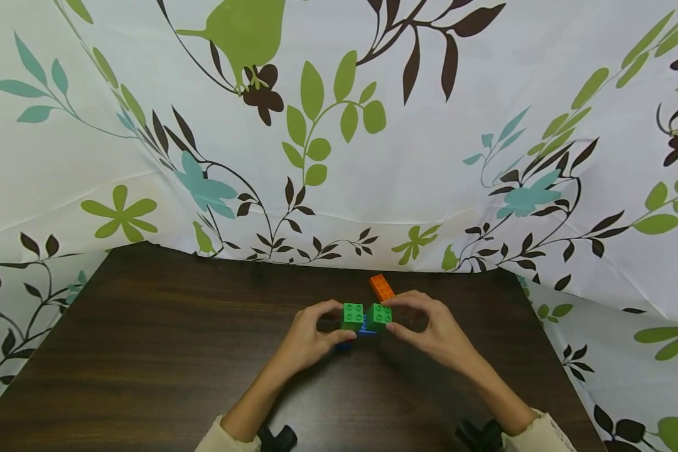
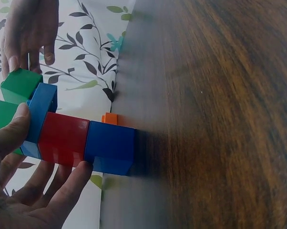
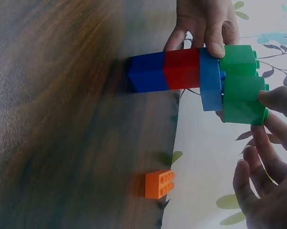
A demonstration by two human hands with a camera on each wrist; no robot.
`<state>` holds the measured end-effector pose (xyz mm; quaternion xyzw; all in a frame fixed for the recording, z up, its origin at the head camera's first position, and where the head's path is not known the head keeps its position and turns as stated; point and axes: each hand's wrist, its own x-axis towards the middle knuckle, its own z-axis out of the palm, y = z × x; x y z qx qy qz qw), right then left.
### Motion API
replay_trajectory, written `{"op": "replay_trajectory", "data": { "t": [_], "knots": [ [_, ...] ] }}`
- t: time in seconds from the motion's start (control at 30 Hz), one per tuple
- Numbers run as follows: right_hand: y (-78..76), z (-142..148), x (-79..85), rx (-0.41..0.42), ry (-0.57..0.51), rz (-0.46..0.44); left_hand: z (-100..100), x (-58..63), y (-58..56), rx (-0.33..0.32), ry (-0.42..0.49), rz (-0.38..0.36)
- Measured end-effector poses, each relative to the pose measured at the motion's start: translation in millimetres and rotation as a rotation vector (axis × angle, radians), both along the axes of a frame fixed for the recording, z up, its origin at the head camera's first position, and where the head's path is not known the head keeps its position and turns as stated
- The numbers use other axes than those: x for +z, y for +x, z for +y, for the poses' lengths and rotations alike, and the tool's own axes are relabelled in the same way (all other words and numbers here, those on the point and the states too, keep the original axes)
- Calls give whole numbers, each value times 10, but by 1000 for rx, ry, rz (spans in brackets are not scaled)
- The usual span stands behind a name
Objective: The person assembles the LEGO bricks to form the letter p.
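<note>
A stack of toy building bricks stands upright on the table: a dark blue brick [image 3: 147, 72] at the bottom, a red brick [image 3: 182, 70] above it, then a wider blue brick [image 3: 210, 81]. On that wider brick's left end sits one green brick [image 1: 353, 316]. My left hand [image 1: 311, 333] grips the stack, its thumb against the wider blue brick and green brick, its fingers along the far side. With thumb and fingers, my right hand [image 1: 432, 323] pinches a second green brick [image 1: 379, 317] at the blue brick's right end. Blue studs show beside this brick, which looks slightly tilted.
An orange brick [image 1: 381, 287] lies on the dark wooden table [image 1: 175, 339], just behind the stack. A white cloth [image 1: 429, 157] printed with leaves hangs along the table's back and sides.
</note>
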<state>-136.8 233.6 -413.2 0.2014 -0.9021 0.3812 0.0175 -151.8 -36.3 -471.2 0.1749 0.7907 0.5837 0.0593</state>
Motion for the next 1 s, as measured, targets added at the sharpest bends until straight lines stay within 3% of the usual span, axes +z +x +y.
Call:
{"op": "replay_trajectory", "data": {
  "t": [0.5, 0.67, 1.0],
  "knots": [
    [-26, 24, 62, 46, 47, 20, -5, -36, -36, -13, -40, 58],
    [-44, 39, 58, 77, 58, 32, -13, -28, -34, -4, -40, 42],
    [-46, 57, 34, 65, 40, 4, -3, -41, -28, 5, -35, 27]
  ]
}}
